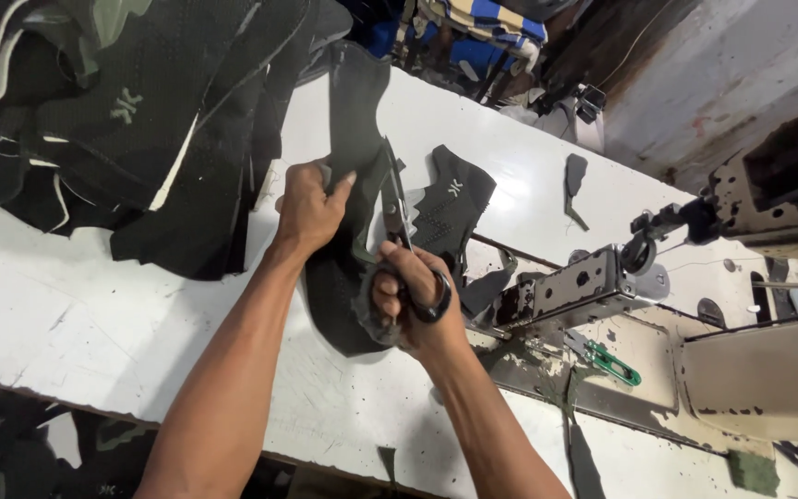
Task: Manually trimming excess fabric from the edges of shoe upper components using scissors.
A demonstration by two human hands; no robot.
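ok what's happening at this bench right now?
A person is cutting fabric at a white worktable. The left hand grips a dark mesh fabric piece and holds it up, while the right hand works black-handled scissors along its edge. A pile of similar dark pieces lies at the left, another cut piece just beyond the hands, and a sewing machine sits at the right.

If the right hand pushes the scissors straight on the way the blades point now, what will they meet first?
The right hand aims the scissors up along the black fabric piece held by the left hand. That fabric comes first; beyond it probably bare white table, though depth is unclear.
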